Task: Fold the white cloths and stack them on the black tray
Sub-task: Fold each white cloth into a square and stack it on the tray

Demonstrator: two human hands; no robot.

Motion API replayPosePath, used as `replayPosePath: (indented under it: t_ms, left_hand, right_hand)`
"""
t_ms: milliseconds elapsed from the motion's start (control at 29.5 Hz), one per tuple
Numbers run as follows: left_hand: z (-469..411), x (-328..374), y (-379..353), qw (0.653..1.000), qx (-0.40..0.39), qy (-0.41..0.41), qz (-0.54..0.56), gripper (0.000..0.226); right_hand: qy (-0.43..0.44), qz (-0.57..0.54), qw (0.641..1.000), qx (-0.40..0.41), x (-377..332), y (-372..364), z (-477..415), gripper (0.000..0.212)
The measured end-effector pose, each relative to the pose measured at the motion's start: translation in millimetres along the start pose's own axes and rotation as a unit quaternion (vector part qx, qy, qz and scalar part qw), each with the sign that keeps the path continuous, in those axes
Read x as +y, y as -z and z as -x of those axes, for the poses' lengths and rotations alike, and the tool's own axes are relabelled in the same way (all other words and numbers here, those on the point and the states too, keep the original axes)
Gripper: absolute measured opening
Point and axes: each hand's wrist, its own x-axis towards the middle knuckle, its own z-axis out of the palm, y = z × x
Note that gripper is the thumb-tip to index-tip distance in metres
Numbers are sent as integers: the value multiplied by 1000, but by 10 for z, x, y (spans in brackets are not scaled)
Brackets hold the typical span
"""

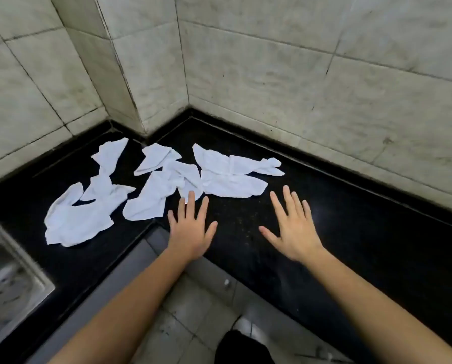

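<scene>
Three crumpled white cloths lie on a black counter [350, 232] that wraps round a tiled corner. The left cloth [80, 214] is long and twisted. The middle cloth [161, 187] is bunched, and the right cloth [232, 174] lies flatter beside it. My left hand [192, 229] is spread flat with straight fingers, its fingertips just at the near edge of the middle cloth. My right hand [293, 227] is also spread, palm down over bare counter, a little short of the right cloth. Neither hand holds anything. No black tray is in view.
A steel sink [7, 279] is set into the counter at the lower left. Tiled walls [298, 74] close off the back and the left. The counter's inner edge drops to a tiled floor [188, 324] below my arms.
</scene>
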Motion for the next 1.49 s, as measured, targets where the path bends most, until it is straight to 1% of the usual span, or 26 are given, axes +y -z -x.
replayPosePath:
  t_ms: [102, 169, 271, 339, 407, 542, 644, 678, 779, 813, 847, 915, 949, 1016, 1050, 1084, 1152, 1186, 1220, 1253, 1355, 1389, 1491]
  left_hand:
    - [-266, -75, -196, 996, -88, 4, -29, 75]
    - [-428, -159, -256, 991, -132, 20, -19, 79]
    - [-655, -277, -283, 986, -160, 23, -37, 83]
    - [-844, -361, -294, 986, -158, 27, -44, 84]
    - [-996, -439, -320, 986, -158, 30, -35, 83]
    - [-1216, -576, -481, 979, -198, 31, -39, 78]
    - [-1462, -712, -601, 981, -180, 43, -52, 69]
    - [-1563, -798, -653, 985, -163, 33, -48, 62]
    - [-1808, -1112, -791, 988, -124, -36, -88, 22]
    - [-1878, -1212, -803, 988, -115, -43, -90, 14]
    - [-1927, -1287, -793, 989, -111, -48, -82, 12]
    - [-2013, -1462, -797, 991, -113, -62, -36, 20]
    - [-2060, -1581, -822, 990, -115, -82, -14, 23]
    - [-2078, -1684, -837, 983, -122, -137, 18, 23]
    - [-2082, -1724, -832, 979, -125, -158, 31, 22]
    - [-2085, -1775, -829, 976, -129, -172, 40, 23]
    - [-2068, -1821, -811, 973, -131, -183, 42, 31]
    - [-2067, -1819, -810, 973, -131, -184, 38, 38]
    - [-2080, -1826, -816, 973, -131, -187, 32, 41]
    - [-2100, -1825, -826, 973, -125, -192, 29, 39]
    - [-2170, -1796, -882, 975, -64, -206, 55, 16]
    - [-2197, -1775, -882, 973, -48, -215, 72, 12]
    - [-2265, -1684, -828, 960, -14, -253, 120, 14]
  right_hand:
    - [-20, -12, 999, -40, 56, -258, -296, 91]
    - [-18, -30, 997, -65, 42, -435, -532, 91]
    - [-3, -61, 993, -100, -53, -584, -862, 90]
    - [5, -74, 991, -108, -138, -657, -1087, 88]
    - [5, -97, 988, -122, -245, -698, -1256, 86]
    - [15, -130, 981, -140, -425, -817, -1490, 81]
    - [19, -166, 977, -130, -528, -860, -1699, 77]
    - [19, -181, 976, -122, -571, -886, -1771, 76]
    - [17, -224, 969, -101, -745, -965, -1962, 71]
    - [23, -226, 969, -93, -832, -993, -2024, 69]
    - [37, -224, 969, -95, -929, -1019, -2075, 68]
    - [61, -199, 971, -116, -1171, -1085, -2220, 71]
    - [60, -171, 975, -128, -1305, -1135, -2338, 73]
    - [41, -89, 978, -187, -1460, -1207, -2495, 75]
    - [35, -46, 978, -202, -1521, -1247, -2567, 71]
    - [25, -38, 971, -235, -1580, -1250, -2632, 62]
    - [-2, -87, 968, -236, -1613, -1213, -2695, 34]
    - [-15, -117, 968, -220, -1593, -1185, -2701, 30]
    - [-30, -154, 965, -210, -1578, -1161, -2704, 31]
    - [-45, -182, 959, -214, -1564, -1126, -2702, 33]
    - [-76, -222, 941, -242, -1488, -1046, -2667, 37]
    - [-86, -231, 939, -242, -1461, -1033, -2646, 37]
    - [-115, -261, 935, -208, -1423, -936, -2583, 33]
